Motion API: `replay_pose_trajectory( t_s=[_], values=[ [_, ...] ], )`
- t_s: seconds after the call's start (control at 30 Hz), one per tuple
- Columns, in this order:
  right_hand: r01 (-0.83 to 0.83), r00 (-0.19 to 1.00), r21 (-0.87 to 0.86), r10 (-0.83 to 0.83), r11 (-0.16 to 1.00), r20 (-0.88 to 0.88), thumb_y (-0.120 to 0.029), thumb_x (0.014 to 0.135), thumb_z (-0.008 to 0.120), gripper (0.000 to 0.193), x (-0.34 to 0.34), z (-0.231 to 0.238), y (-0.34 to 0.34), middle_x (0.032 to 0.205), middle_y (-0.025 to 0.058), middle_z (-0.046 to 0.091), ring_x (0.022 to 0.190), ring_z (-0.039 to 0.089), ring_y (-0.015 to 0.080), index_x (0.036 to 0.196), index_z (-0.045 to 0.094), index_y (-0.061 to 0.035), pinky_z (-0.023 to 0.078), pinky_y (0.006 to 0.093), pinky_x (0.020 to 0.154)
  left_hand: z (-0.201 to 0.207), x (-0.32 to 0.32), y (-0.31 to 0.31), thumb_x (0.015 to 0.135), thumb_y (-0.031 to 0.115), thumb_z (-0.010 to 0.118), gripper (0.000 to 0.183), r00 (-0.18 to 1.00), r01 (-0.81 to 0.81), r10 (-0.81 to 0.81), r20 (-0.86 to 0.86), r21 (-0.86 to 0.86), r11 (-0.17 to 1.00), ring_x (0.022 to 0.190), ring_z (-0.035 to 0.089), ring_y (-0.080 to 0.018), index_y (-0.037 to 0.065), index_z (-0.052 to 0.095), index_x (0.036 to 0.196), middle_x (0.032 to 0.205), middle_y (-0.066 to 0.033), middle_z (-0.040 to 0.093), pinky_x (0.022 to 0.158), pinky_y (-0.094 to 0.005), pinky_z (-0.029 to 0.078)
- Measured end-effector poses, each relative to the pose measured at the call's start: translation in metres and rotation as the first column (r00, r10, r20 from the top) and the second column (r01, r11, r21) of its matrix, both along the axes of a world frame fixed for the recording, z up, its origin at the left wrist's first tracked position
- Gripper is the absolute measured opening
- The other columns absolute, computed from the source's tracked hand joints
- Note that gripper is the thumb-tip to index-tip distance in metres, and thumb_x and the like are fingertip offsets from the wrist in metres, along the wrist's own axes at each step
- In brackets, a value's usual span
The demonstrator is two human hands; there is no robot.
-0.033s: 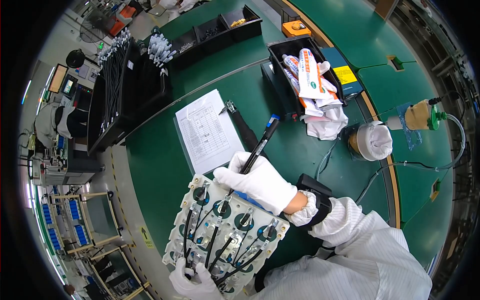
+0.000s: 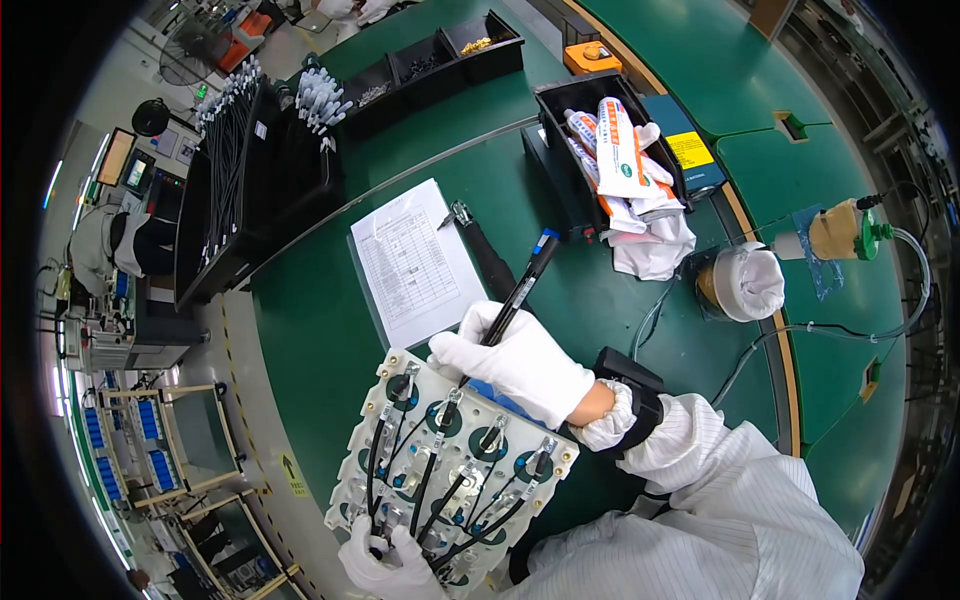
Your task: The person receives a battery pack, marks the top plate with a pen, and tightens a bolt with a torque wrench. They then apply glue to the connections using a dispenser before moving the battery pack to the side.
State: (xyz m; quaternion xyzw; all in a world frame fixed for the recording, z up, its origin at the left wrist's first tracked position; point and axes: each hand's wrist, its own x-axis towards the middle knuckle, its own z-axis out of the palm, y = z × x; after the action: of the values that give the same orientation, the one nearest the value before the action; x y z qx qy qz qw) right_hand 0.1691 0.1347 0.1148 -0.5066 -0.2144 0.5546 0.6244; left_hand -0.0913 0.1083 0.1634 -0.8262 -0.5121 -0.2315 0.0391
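Note:
My right hand (image 2: 520, 365), in a white glove, grips a black marker pen (image 2: 527, 278) with a blue end. The pen slants down, its tip close to a metal cable lug (image 2: 453, 397) on a white plate (image 2: 552, 478). Several black cables (image 2: 428, 478) run from lugs along the plate's upper side down to its lower part. Round dark openings and small blue parts show beneath them. At the plate's lower left, my gloved left hand (image 2: 385, 565) is closed around the black cables, with part of its grip hidden.
A printed sheet (image 2: 418, 265) lies beyond the plate, beside a black-handled tool (image 2: 487, 255). Farther right stand a black bin (image 2: 570, 205) of white-and-orange tubes and a white cup-like container (image 2: 735, 285). Cable bins (image 2: 255, 190) and a compartment tray (image 2: 430, 65) stand at the back.

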Motion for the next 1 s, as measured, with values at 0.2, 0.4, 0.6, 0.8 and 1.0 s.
replay_pose_trajectory(
  t_s=[0.2, 0.4, 0.6, 0.8, 1.0],
  values=[
    [0.101, 0.978, 0.073, -0.085, 0.992, -0.192, -0.016, 0.085, 0.067, 0.022, 0.004, -0.001, 0.006, 0.070, 0.0043, 0.062, 0.065, 0.058, 0.0097, 0.072, 0.055, -0.0034, 0.047, 0.0242, 0.060, 0.000, 0.000, -0.002, 0.080, 0.027, 0.071, 0.031, 1.000, -0.012, 0.012, 0.022, -0.004, 1.000, 0.059, 0.046, -0.0240, 0.003, 0.065, 0.099, 0.065, -0.0048, 0.045, 0.055, -0.0386, 0.038],
    [0.026, 1.000, 0.062, -0.025, 0.998, -0.014, -0.024, 0.085, 0.069, 0.027, 0.002, 0.013, 0.030, 0.072, 0.0046, 0.064, 0.068, 0.058, 0.0090, 0.072, 0.057, -0.0041, 0.046, 0.0228, 0.062, -0.006, -0.009, -0.008, 0.082, 0.022, 0.067, 0.031, 0.997, -0.044, 0.047, 0.053, -0.065, 0.997, 0.065, 0.048, -0.0228, 0.001, 0.061, 0.104, 0.075, -0.0079, 0.050, 0.059, -0.0354, 0.039],
    [0.061, 0.998, 0.080, -0.060, 0.995, -0.018, -0.019, 0.086, 0.068, 0.026, -0.005, 0.009, 0.039, 0.066, 0.0012, 0.058, 0.062, 0.052, 0.0082, 0.069, 0.055, -0.0049, 0.044, 0.0241, 0.061, -0.011, -0.010, -0.006, 0.083, 0.022, 0.066, 0.033, 0.992, -0.057, 0.070, 0.107, -0.114, 0.992, 0.063, 0.043, -0.0190, 0.000, 0.057, 0.105, 0.076, -0.0069, 0.043, 0.058, -0.0324, 0.035],
    [0.050, 0.998, 0.066, -0.052, 0.997, 0.025, -0.019, 0.086, 0.068, 0.026, -0.006, 0.012, 0.038, 0.066, 0.0012, 0.057, 0.063, 0.052, 0.0084, 0.069, 0.054, -0.0052, 0.044, 0.0242, 0.062, -0.011, -0.011, -0.006, 0.083, 0.023, 0.066, 0.033, 0.991, -0.059, 0.073, 0.109, -0.126, 0.990, 0.064, 0.043, -0.0192, 0.000, 0.057, 0.105, 0.075, -0.0067, 0.043, 0.057, -0.0328, 0.034],
    [0.039, 0.998, 0.068, -0.043, 0.997, 0.051, -0.016, 0.086, 0.067, 0.025, -0.002, 0.011, 0.037, 0.067, 0.0033, 0.060, 0.064, 0.056, 0.0095, 0.068, 0.054, -0.0046, 0.045, 0.0243, 0.063, -0.012, -0.008, -0.006, 0.082, 0.022, 0.066, 0.033, 0.989, -0.042, 0.058, 0.134, -0.119, 0.992, 0.064, 0.043, -0.0197, 0.000, 0.057, 0.105, 0.075, -0.0070, 0.043, 0.058, -0.0332, 0.034]
  ],
)
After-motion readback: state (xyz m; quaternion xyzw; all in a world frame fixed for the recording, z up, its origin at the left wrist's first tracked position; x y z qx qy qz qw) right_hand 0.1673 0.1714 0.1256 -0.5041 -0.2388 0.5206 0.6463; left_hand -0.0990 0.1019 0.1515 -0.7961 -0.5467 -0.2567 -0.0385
